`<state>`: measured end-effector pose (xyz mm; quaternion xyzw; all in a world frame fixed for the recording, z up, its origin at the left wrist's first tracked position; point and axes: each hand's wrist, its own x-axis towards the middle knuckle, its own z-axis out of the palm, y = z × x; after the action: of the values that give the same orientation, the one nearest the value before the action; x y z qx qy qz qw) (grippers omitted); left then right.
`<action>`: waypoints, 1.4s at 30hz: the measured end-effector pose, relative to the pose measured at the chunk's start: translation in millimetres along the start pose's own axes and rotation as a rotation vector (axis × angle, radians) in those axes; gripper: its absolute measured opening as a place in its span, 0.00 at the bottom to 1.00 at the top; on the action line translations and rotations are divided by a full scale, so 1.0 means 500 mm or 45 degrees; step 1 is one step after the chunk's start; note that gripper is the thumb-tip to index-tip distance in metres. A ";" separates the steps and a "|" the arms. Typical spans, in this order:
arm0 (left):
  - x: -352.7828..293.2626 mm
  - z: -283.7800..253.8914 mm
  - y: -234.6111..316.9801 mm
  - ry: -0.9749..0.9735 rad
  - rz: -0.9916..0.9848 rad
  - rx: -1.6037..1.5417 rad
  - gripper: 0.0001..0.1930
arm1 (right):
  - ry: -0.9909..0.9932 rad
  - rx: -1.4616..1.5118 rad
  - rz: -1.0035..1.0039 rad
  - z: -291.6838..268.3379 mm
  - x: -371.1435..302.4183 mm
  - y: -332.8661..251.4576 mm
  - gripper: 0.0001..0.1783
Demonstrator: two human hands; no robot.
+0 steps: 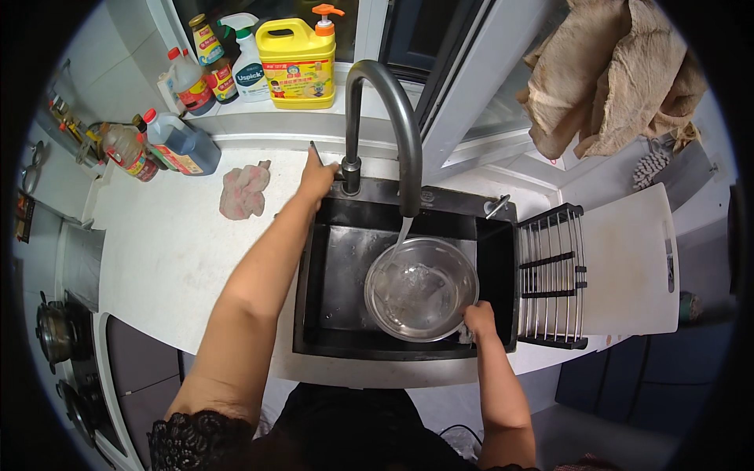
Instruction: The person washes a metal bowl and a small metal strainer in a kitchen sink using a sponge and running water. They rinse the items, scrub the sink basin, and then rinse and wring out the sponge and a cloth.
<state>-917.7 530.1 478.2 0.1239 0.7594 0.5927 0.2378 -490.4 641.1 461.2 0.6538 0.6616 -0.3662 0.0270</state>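
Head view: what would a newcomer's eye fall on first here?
The tall curved faucet at the center, its stream of water running into a shiny round bowl in the black sink. Next, the two hands: the left hand beside the faucet's base, the right hand at the bowl's near right rim. Then the bright yellow jug with its orange pump, on the windowsill behind.

You're blocking some
Your right hand partly hides a pale scrap (too small to tell what).
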 end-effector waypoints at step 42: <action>-0.498 0.171 0.060 -0.197 1.328 0.867 0.36 | -0.236 0.647 -0.474 -0.075 0.161 0.094 0.21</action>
<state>-663.9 492.9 544.9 0.5895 0.7259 0.3449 -0.0812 -443.9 722.8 426.0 0.4713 0.6519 -0.5763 -0.1443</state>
